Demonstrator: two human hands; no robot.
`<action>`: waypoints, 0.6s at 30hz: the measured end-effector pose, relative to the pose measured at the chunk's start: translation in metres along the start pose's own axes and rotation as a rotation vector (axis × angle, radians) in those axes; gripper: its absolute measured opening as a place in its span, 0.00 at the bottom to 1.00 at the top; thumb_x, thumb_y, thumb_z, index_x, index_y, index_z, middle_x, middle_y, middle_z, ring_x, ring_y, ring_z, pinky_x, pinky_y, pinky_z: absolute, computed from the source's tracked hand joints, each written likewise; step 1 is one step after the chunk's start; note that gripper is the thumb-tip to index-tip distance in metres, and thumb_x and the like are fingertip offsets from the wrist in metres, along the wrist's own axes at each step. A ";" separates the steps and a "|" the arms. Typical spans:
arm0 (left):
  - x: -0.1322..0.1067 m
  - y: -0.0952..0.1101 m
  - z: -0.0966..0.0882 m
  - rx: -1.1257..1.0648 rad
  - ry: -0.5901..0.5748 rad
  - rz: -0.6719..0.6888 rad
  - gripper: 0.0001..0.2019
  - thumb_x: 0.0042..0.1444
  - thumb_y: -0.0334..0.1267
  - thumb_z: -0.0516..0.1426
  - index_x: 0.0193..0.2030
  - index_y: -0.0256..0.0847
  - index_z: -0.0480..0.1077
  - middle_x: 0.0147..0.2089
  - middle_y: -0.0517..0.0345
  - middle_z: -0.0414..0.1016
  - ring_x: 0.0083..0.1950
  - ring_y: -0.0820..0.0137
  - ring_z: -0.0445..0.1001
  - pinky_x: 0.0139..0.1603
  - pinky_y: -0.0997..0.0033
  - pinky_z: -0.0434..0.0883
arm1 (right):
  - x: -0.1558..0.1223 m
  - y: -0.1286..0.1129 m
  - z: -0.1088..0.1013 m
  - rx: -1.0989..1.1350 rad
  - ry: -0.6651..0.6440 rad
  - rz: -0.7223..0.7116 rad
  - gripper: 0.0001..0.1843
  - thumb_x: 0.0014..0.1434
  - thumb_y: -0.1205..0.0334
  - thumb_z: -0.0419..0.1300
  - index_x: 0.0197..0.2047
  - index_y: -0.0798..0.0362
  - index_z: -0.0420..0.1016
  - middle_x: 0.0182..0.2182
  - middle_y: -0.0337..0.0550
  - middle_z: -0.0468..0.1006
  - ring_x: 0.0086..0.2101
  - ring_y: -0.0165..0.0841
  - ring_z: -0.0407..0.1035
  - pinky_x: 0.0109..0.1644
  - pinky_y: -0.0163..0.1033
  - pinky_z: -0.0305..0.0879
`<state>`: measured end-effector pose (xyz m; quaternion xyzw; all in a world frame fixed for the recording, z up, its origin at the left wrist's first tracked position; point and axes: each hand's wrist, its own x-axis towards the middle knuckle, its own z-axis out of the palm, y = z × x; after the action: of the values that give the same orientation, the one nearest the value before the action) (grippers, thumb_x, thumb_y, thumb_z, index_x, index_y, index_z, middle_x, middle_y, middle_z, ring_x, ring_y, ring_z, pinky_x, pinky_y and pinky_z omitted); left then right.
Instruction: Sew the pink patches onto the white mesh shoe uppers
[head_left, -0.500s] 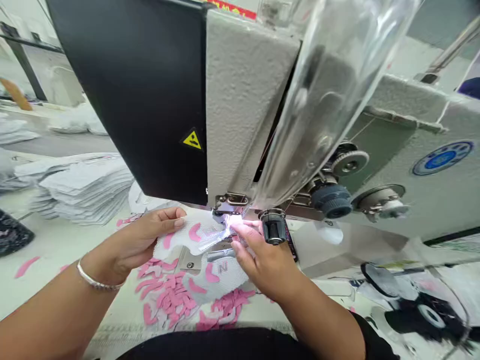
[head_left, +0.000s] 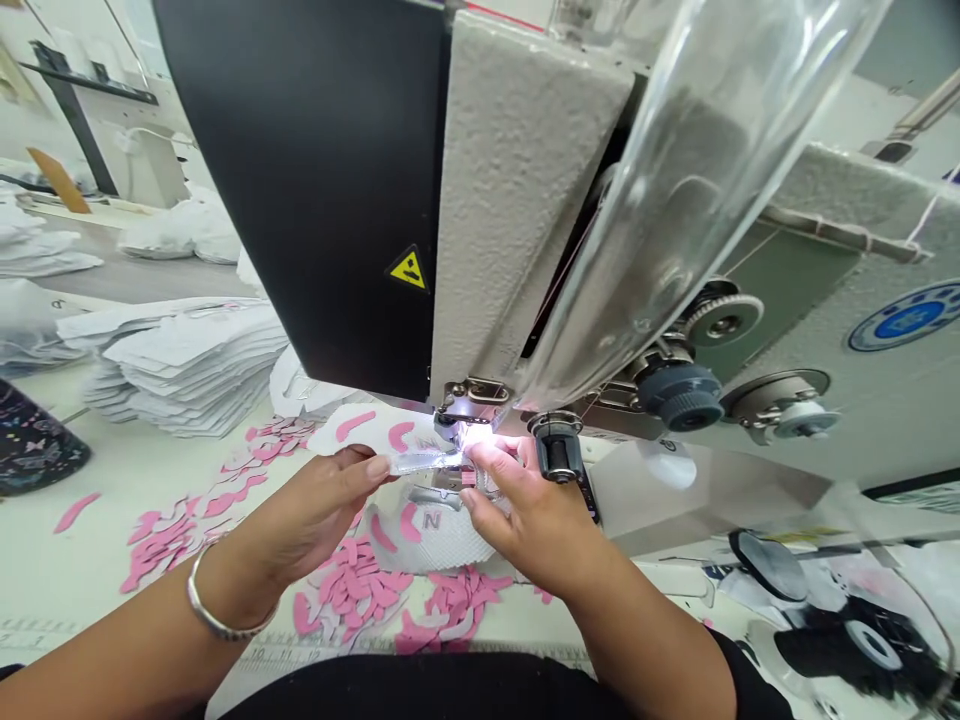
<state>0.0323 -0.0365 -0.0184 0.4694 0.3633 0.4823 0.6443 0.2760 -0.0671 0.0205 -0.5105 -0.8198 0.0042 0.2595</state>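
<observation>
The left hand (head_left: pixel 315 510) and right hand (head_left: pixel 525 505) pinch a white mesh shoe piece (head_left: pixel 442 540) marked "N", fingers closed on it under the sewing machine's presser foot (head_left: pixel 461 415), below a yellow warning triangle (head_left: pixel 409 270).

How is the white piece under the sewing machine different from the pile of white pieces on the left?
The white piece has pink curved shapes on it; the pile looks plain white. The white piece is one piece under the sewing machine, touched by the left hand and right hand; the pile is many layers with no hand on it. Both are white.
</observation>
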 end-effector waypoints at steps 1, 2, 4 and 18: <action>0.002 0.001 0.003 0.008 0.030 -0.019 0.13 0.55 0.47 0.65 0.33 0.38 0.77 0.36 0.50 0.75 0.41 0.61 0.73 0.44 0.63 0.73 | -0.001 -0.001 0.001 -0.020 0.017 -0.006 0.21 0.63 0.51 0.59 0.58 0.45 0.74 0.43 0.49 0.74 0.43 0.42 0.71 0.49 0.49 0.72; 0.004 0.001 0.006 0.006 0.051 -0.032 0.13 0.54 0.46 0.66 0.32 0.38 0.76 0.34 0.52 0.74 0.39 0.63 0.72 0.41 0.66 0.73 | -0.001 -0.002 0.003 -0.041 0.037 -0.018 0.22 0.63 0.51 0.58 0.58 0.46 0.73 0.43 0.50 0.74 0.42 0.42 0.71 0.49 0.49 0.72; 0.008 0.002 0.010 -0.021 0.088 -0.017 0.13 0.53 0.44 0.67 0.29 0.39 0.73 0.32 0.56 0.72 0.38 0.67 0.70 0.39 0.71 0.72 | -0.003 -0.003 0.008 -0.089 0.081 -0.056 0.23 0.64 0.49 0.57 0.58 0.49 0.73 0.42 0.51 0.74 0.41 0.43 0.71 0.49 0.50 0.73; 0.031 0.013 0.025 -0.013 0.016 -0.009 0.13 0.55 0.46 0.66 0.31 0.39 0.73 0.30 0.58 0.73 0.30 0.71 0.71 0.31 0.74 0.70 | -0.017 -0.012 0.017 -0.145 0.290 -0.206 0.19 0.65 0.56 0.56 0.56 0.54 0.74 0.43 0.50 0.78 0.45 0.44 0.72 0.47 0.48 0.74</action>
<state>0.0600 -0.0122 0.0005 0.4599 0.3673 0.4855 0.6464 0.2643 -0.0830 0.0018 -0.4366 -0.8198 -0.1550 0.3366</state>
